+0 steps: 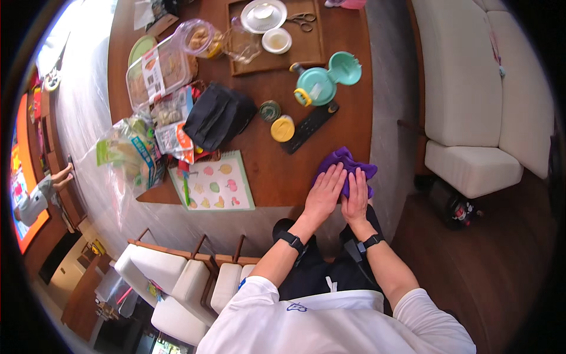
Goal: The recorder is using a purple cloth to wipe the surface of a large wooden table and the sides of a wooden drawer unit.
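Note:
A crumpled purple cloth [339, 158] lies on the wooden table [265, 177] near its front right corner. My left hand [325, 191] rests flat on the cloth, fingers extended and close together. Beside it, my right hand [355, 195] presses on the same cloth with straight fingers. Neither hand is curled around the fabric. Beyond the cloth lie a black remote control [307, 129], a yellow-lidded jar [282, 129] and a small dark round tin [269, 110]. A turquoise cup [316, 86] with its lid flipped up stands at the remote's far end.
Left on the table are a black bag [219, 116], food packages [173, 139], a clear food box [163, 73] and a spiral-bound picture sheet [214, 183]. A wooden tray [305, 48] holds white dishes and scissors. A cream sofa [464, 88] stands right; a person [35, 201] is far left.

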Demonstrator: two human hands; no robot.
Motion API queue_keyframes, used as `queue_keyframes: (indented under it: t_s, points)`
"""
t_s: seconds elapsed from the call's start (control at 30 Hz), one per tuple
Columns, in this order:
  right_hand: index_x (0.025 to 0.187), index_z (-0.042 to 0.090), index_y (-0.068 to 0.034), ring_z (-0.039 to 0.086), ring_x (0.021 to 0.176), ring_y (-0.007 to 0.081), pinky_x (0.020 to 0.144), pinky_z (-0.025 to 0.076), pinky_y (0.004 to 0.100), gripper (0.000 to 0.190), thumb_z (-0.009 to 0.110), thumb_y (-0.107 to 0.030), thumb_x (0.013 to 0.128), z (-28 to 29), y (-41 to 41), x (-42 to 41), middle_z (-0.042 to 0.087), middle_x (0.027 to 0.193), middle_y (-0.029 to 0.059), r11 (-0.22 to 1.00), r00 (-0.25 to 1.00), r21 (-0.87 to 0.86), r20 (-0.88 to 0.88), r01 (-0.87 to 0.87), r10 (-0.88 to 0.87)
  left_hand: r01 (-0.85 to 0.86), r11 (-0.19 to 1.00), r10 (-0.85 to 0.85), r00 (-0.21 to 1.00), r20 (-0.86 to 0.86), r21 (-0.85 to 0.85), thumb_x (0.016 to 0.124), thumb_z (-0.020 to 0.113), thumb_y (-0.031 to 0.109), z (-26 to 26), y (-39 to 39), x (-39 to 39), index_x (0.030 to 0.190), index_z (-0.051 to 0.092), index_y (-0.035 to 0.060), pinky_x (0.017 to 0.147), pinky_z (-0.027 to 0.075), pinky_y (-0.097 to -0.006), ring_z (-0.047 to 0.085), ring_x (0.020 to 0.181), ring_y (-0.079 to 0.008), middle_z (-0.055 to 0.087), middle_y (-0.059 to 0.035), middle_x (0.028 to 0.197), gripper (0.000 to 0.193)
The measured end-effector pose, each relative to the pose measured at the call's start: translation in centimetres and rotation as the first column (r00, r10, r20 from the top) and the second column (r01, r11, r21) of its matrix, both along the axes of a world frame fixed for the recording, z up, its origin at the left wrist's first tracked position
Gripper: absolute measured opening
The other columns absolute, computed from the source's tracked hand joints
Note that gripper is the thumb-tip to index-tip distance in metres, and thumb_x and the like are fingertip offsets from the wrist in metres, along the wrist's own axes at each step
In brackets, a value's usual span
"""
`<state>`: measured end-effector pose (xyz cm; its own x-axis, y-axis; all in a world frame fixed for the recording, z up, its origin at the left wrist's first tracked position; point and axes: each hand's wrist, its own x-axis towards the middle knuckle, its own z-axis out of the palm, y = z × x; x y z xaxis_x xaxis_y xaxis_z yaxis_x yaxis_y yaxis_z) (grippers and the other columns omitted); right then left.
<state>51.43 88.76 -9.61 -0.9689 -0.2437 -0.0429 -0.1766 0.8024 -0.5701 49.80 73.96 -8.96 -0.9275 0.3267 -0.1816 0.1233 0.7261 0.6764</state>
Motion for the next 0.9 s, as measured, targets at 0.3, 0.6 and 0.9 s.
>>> queue_keyframes:
  t_s: [0.3,0.6,0.9]
  points:
    - [0.140,0.040,-0.001,0.036,0.134,0.0442,0.110,0.032,0.0470,0.067,0.059,0.000,0.076,-1.7,5.5,-11.9,0.035,0.146,0.0257,0.941,0.991,-0.338,0.135,0.024,0.023,0.027,0.996,-0.021,0.998,0.067,-0.087,0.074,0.059,0.005,0.0,5.2,-11.0,0.141,0.039,0.0036,0.109,0.032,-0.0475,0.034,0.137,-0.0341,0.034,-0.0157,0.150,0.070]
    - [0.134,0.049,-0.003,0.040,0.132,0.0407,0.108,0.036,0.0451,0.063,0.064,-0.002,0.072,-2.2,7.0,-30.8,0.041,0.144,0.0211,0.816,0.937,-0.511,0.053,-0.270,0.344,-0.494,0.848,0.496,0.868,-0.042,-0.195,0.078,0.050,-0.002,-0.1,9.2,-22.8,0.142,0.036,-0.0010,0.111,0.025,-0.0549,0.026,0.140,-0.0435,0.029,-0.0225,0.151,0.066]
    - [0.135,0.046,-0.003,0.040,0.131,0.0425,0.108,0.037,0.0461,0.069,0.065,0.003,0.069,-2.1,9.5,-27.3,0.039,0.144,0.0213,0.804,0.873,-0.459,0.112,-0.378,0.474,-0.517,0.825,0.547,0.832,0.092,-0.229,0.080,0.051,0.001,0.3,11.7,-18.4,0.145,0.032,0.0022,0.109,0.028,-0.0570,0.026,0.140,-0.0427,0.027,-0.0214,0.152,0.067]
